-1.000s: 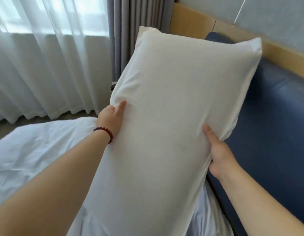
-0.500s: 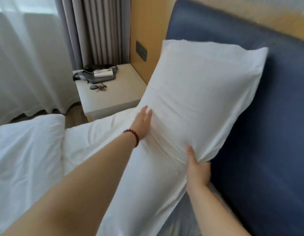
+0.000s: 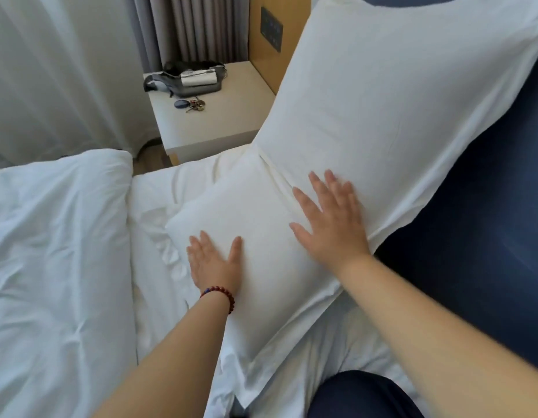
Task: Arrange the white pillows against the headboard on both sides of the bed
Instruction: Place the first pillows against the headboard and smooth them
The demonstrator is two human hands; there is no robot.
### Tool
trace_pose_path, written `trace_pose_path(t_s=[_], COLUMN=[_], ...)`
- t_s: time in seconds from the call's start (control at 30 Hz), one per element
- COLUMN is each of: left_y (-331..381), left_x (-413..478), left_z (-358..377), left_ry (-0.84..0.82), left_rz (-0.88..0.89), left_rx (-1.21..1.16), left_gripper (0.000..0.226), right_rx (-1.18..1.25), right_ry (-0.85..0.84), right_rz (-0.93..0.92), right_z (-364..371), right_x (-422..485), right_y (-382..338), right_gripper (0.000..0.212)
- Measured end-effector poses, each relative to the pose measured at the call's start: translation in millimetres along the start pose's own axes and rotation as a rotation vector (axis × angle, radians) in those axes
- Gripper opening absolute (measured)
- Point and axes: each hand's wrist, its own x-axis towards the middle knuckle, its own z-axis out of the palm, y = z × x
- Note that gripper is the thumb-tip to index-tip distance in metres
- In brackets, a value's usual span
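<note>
One white pillow (image 3: 397,101) leans upright against the blue padded headboard (image 3: 478,236) at the upper right. A second white pillow (image 3: 261,267) lies flat on the sheet in front of it, with its far end tucked under the upright one. My left hand (image 3: 215,262), with a red bead bracelet at the wrist, presses flat on the lying pillow, fingers spread. My right hand (image 3: 331,218) rests flat, fingers straight, where the two pillows meet. Neither hand grips anything.
A rumpled white duvet (image 3: 56,251) covers the bed's left part. Beyond the bed stands a beige nightstand (image 3: 225,128) with a dark bag (image 3: 186,81) and keys (image 3: 190,104). Curtains (image 3: 65,70) hang behind. My dark-clad knee (image 3: 358,396) rests on the sheet at the bottom.
Both hands have let go of the pillow, which now leans on the headboard. They dropped lower and lie flat on the pillows. The view tilted downward.
</note>
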Motion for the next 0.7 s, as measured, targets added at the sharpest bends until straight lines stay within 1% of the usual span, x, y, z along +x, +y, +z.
trace_pose_path(t_s=[0.07,0.1,0.13,0.17,0.27,0.33,0.4,0.47,0.53,0.6,0.63,0.7], left_y=[-11,-18,-23,-28,-28,-17,-2,13,24,26,22,6], left_x=[-7,-9,-10,-9,0,2,3,8,17,28,31,33], left_z=[-1,0,1,1,-1,-2,-3,-6,-17,-29,-33,-33], left_ry=[0.021,0.015,-0.005,-0.035,-0.114,-0.126,-0.091,-0.013,0.077,0.105,0.094,0.065], left_rz=[-0.27,-0.412,-0.504,-0.547,-0.499,-0.429,-0.357,-0.299,-0.239,-0.188,-0.188,-0.263], left_rx=[-0.212,-0.315,-0.392,-0.459,-0.635,-0.663,-0.7,-0.699,-0.629,-0.549,-0.512,-0.412], left_gripper=[0.101,0.103,0.105,0.106,0.106,0.096,0.098,0.096,0.091,0.087,0.086,0.092], right_rx=[-0.193,-0.232,-0.223,-0.19,-0.011,0.12,0.24,0.325,0.391,0.437,0.444,0.436], right_ry=[-0.191,-0.259,-0.303,-0.326,-0.42,-0.448,-0.46,-0.462,-0.489,-0.527,-0.543,-0.569], right_rz=[-0.026,-0.019,0.001,0.034,0.216,0.347,0.484,0.569,0.586,0.576,0.568,0.542], right_z=[16,25,33,42,63,74,78,79,81,87,90,93], right_x=[3,-2,-10,-19,-50,-62,-60,-54,-55,-66,-72,-77], right_y=[23,31,38,43,42,35,27,17,3,-12,-19,-24], right_gripper=[0.067,0.07,0.072,0.075,0.084,0.087,0.076,0.067,0.065,0.065,0.065,0.066])
